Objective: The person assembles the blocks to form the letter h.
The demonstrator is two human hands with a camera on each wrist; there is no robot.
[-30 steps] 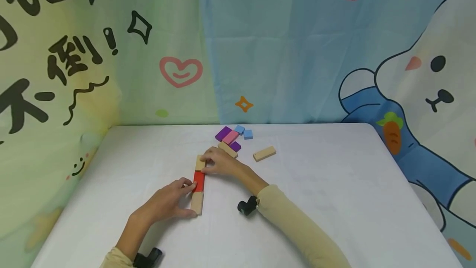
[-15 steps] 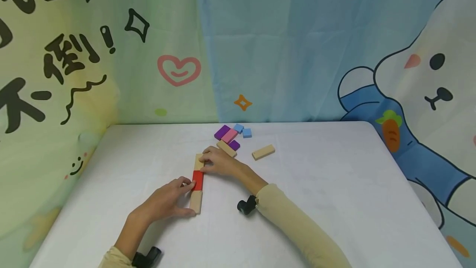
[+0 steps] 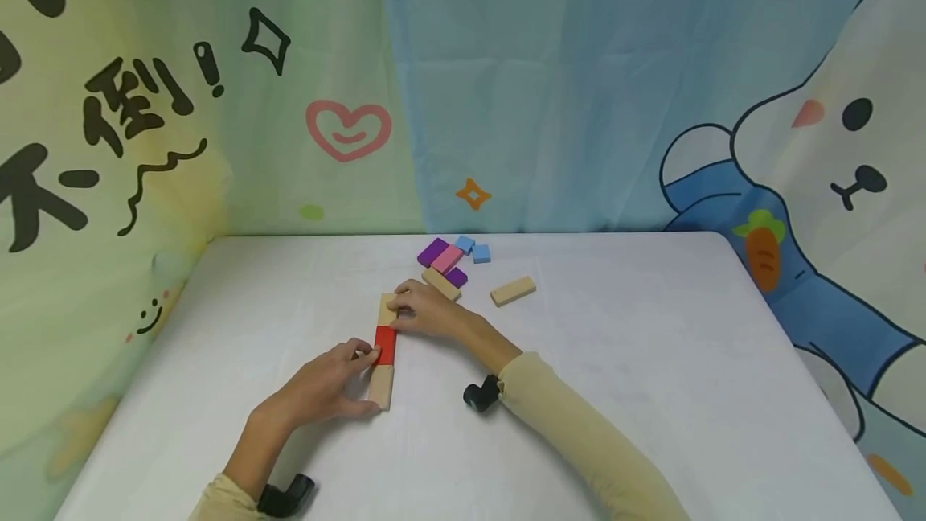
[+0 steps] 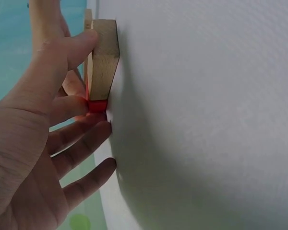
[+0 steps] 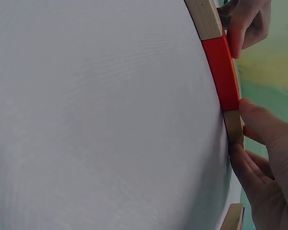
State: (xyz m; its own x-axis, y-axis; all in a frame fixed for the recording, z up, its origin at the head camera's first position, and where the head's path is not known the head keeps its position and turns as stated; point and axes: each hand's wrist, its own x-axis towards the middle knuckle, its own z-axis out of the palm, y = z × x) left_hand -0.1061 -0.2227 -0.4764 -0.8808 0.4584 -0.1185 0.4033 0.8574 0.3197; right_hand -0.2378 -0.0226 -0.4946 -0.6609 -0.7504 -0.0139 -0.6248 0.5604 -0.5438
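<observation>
Three blocks lie end to end in a row on the table: a near wooden block [image 3: 381,388], a red block [image 3: 386,346] and a far wooden block [image 3: 386,310]. My left hand [image 3: 321,384] is at the row's left side. Its thumb touches the near wooden block [image 4: 105,72] by its near end, while a finger touches the red block's side; the other fingers are spread. With thumb and fingers, my right hand [image 3: 430,313] pinches the far wooden block [image 5: 234,127] at its two ends. Part of that block is hidden behind the fingers in the head view.
Beyond the right hand lie purple blocks [image 3: 433,252], a pink block [image 3: 447,259], small blue blocks [image 3: 481,253] and a wooden block [image 3: 441,284]. Another wooden block [image 3: 514,291] lies apart to the right. A printed curtain [image 3: 550,103] hangs behind the white table [image 3: 615,328].
Both hands keep their places on the row, and the blocks show no clear movement. The head view has shifted slightly.
</observation>
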